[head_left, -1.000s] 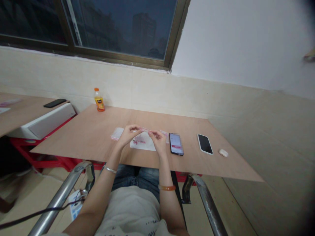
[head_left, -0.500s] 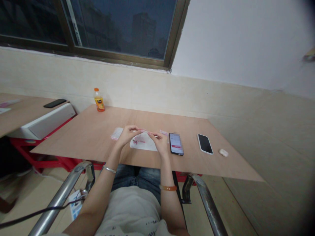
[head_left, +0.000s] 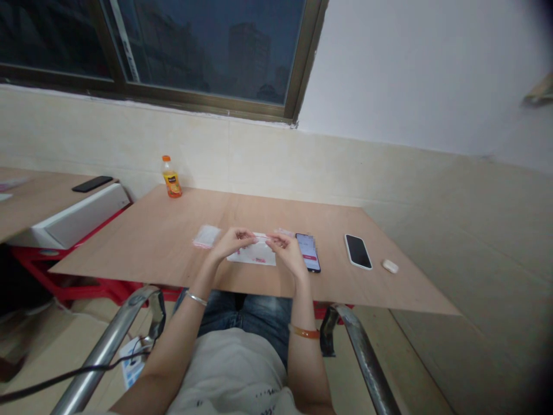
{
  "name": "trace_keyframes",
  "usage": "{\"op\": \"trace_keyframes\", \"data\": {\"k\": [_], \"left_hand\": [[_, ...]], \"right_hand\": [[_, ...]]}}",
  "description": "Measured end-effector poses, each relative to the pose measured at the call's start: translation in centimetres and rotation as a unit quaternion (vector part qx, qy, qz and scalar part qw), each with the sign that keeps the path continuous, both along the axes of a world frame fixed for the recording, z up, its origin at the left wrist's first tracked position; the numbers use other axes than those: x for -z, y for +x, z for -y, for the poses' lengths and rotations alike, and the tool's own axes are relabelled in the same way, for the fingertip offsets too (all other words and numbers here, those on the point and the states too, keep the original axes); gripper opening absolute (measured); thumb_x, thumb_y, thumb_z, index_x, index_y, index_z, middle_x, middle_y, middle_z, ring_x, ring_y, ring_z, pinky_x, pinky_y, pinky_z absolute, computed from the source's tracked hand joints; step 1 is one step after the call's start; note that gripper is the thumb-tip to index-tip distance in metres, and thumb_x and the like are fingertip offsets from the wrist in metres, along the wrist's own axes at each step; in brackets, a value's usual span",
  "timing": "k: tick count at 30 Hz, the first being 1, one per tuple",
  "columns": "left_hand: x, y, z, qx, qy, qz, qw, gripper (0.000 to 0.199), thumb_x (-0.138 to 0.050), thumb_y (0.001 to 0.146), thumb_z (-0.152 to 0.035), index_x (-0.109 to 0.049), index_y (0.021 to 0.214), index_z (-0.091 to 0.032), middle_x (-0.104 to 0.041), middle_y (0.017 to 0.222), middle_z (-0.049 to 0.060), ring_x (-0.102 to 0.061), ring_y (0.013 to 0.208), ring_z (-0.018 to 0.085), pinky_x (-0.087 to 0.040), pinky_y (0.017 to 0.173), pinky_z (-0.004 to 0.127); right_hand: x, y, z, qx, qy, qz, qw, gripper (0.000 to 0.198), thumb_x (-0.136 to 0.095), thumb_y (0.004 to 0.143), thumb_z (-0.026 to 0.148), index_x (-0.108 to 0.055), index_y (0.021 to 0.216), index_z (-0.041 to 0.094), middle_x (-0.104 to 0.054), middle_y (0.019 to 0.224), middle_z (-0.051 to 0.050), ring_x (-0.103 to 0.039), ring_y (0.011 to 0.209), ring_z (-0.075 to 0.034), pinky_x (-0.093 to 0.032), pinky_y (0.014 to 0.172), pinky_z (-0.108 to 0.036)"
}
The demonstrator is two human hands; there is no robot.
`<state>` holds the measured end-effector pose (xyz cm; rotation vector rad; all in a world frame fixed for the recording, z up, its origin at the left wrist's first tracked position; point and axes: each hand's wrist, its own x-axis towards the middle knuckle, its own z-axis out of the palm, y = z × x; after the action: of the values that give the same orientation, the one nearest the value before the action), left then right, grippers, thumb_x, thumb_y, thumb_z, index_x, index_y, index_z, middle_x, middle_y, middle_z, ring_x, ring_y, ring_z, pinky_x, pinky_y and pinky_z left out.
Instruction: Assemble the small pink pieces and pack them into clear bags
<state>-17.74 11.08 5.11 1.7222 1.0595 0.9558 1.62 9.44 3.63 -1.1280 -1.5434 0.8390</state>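
Observation:
Above a white sheet [head_left: 246,257] with small reddish-pink bits on it, my left hand [head_left: 233,242] and my right hand [head_left: 287,248] face each other with a small gap between the fingertips. Both are closed in a pinch. A thin pinkish strand [head_left: 261,237] seems to stretch from one pinch to the other; its exact kind is too small to tell. Left of the sheet lies a small clear plastic bag [head_left: 206,236] with pink along its edge. Another pinkish packet [head_left: 284,232] is partly hidden behind my right hand.
A phone with a lit screen [head_left: 309,253] lies just right of my right hand. Farther right are a white-edged phone [head_left: 358,252] and a white earbud case [head_left: 390,266]. An orange-capped juice bottle [head_left: 171,178] stands at the table's [head_left: 142,242] back left corner.
My hands have moved slightly apart, my right hand shifting rightward towards the lit phone. The strand between the fingertips now shows longer. The view has shifted a little.

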Motion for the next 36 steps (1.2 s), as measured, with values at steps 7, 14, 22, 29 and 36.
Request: {"op": "trace_keyframes", "data": {"k": [7, 14, 22, 29, 36], "left_hand": [[-0.7, 3.3, -0.7, -0.01, 0.007, -0.008, 1.0, 0.016, -0.064, 0.067, -0.026, -0.068, 0.072, -0.011, -0.063, 0.057, 0.003, -0.053, 0.049, 0.011, -0.042, 0.048, 0.022], [0.6, 8.2, -6.1, -0.04, 0.107, 0.088, 0.99, 0.02, -0.059, 0.072, -0.024, -0.067, 0.085, -0.011, -0.069, 0.093, 0.011, -0.062, 0.082, 0.019, -0.049, 0.077, 0.032], [7.0, 10.3, -5.1, 0.059, 0.141, -0.175, 0.973, 0.027, -0.047, 0.073, -0.011, -0.068, 0.089, -0.016, -0.067, 0.101, 0.009, -0.058, 0.096, 0.021, -0.032, 0.099, 0.044], [9.0, 11.1, -3.4, 0.044, 0.188, -0.248, 0.949, 0.033, -0.039, 0.08, -0.011, -0.062, 0.102, -0.019, -0.061, 0.115, 0.011, -0.05, 0.11, 0.023, -0.007, 0.107, 0.051], [8.9, 10.9, -3.4, 0.06, 0.17, -0.205, 0.962, 0.039, -0.038, 0.08, -0.013, -0.055, 0.115, -0.02, -0.054, 0.126, 0.01, -0.047, 0.117, 0.022, -0.015, 0.107, 0.05]], "right_hand": [[-0.5, 3.0, -1.7, 0.007, -0.006, 0.074, 0.997, 0.017, -0.06, 0.069, 0.028, -0.07, 0.071, 0.014, -0.069, 0.07, -0.005, -0.059, 0.061, -0.016, -0.044, 0.061, -0.029], [-0.5, 5.4, -5.3, 0.18, 0.053, 0.055, 0.981, 0.023, -0.054, 0.075, 0.031, -0.068, 0.08, 0.014, -0.069, 0.077, -0.01, -0.062, 0.07, -0.02, -0.049, 0.068, -0.034], [6.3, 5.7, -3.1, 0.124, -0.09, 0.261, 0.953, 0.026, -0.049, 0.075, 0.012, -0.067, 0.093, 0.013, -0.068, 0.095, -0.014, -0.06, 0.095, -0.022, -0.042, 0.085, -0.03], [7.6, 3.8, -2.4, 0.129, -0.103, 0.415, 0.895, 0.043, -0.034, 0.083, 0.009, -0.052, 0.122, 0.012, -0.05, 0.129, -0.016, -0.039, 0.125, -0.024, -0.016, 0.107, -0.042], [7.6, 3.4, -2.7, 0.144, -0.05, 0.333, 0.93, 0.041, -0.033, 0.081, 0.01, -0.055, 0.116, 0.011, -0.055, 0.122, -0.015, -0.044, 0.118, -0.022, -0.022, 0.105, -0.038]]}}
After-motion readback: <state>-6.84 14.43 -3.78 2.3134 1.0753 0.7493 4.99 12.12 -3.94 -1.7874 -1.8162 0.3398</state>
